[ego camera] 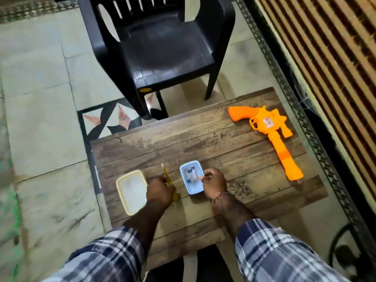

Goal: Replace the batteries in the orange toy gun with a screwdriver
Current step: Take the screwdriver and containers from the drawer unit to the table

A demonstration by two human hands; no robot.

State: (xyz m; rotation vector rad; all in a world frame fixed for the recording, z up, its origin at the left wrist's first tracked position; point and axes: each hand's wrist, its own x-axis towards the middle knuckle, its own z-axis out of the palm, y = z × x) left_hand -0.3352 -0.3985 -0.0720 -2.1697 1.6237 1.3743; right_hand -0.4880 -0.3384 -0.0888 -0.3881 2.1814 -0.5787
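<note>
Two plaid sleeves [270,253] come in from the bottom edge, cut off by the frame. Left hand [159,193] has its fingers curled down over the yellow handle of the screwdriver [167,181]; the grip looks closed on it, though the hand covers most of the handle, so exact finger placement is hard to make out. The thin metal tip pokes out past the knuckles, pointing away from the person. Handle end shows just below the hand, lying on the table [234,159].

Right hand [214,184] is partly curled, fingertips at the right rim of the small blue box [191,178], touching or pinching the edge; can't tell which. A thread band sits on the right wrist. Inside the blue box are small items, likely batteries [191,175], but blurred and too small to count.

Just left of the left hand lies the cream lid [132,191], open side up, its right edge partly covered by the hand.

Further out, near the table's far right corner, the orange toy gun [272,135] lies flat, well apart from both hands, grip toward the far side, barrel pointing to the near right. Sticker on its side is unreadable.

Beyond the table stands a black plastic chair [162,43] on the tiled floor [40,119], its top cut off. A striped mat [329,64] runs along the right edge.
</note>
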